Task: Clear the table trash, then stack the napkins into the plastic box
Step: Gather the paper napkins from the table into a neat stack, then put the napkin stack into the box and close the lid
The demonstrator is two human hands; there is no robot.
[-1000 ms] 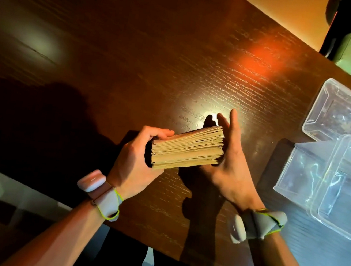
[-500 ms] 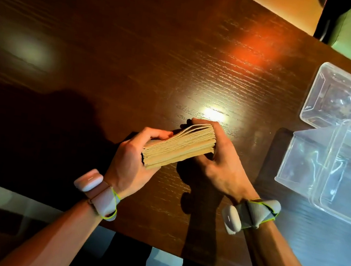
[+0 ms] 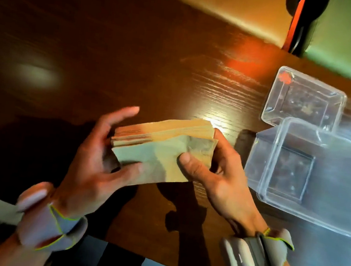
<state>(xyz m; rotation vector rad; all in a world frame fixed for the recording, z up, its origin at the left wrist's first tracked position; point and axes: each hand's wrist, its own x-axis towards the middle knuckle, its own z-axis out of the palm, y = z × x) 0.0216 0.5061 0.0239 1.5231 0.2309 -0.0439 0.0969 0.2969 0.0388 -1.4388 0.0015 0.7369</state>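
A thick stack of tan napkins (image 3: 161,151) hangs above the dark wooden table (image 3: 135,57), its flat face turned towards me. My right hand (image 3: 215,177) grips its right end, thumb on top. My left hand (image 3: 98,163) cups the left end with fingers spread, thumb under the near edge. A clear plastic box (image 3: 319,179) lies on the table just right of my right hand. A second clear plastic piece (image 3: 304,100) sits behind it.
The table's near edge runs under my wrists. Beyond the far edge are an orange floor and a dark chair leg (image 3: 300,26). Both wrists wear grey bands.
The napkin stack has turned from edge-on to flat face up and shifted slightly right. My left fingers have spread apart, while my right thumb now presses on top.
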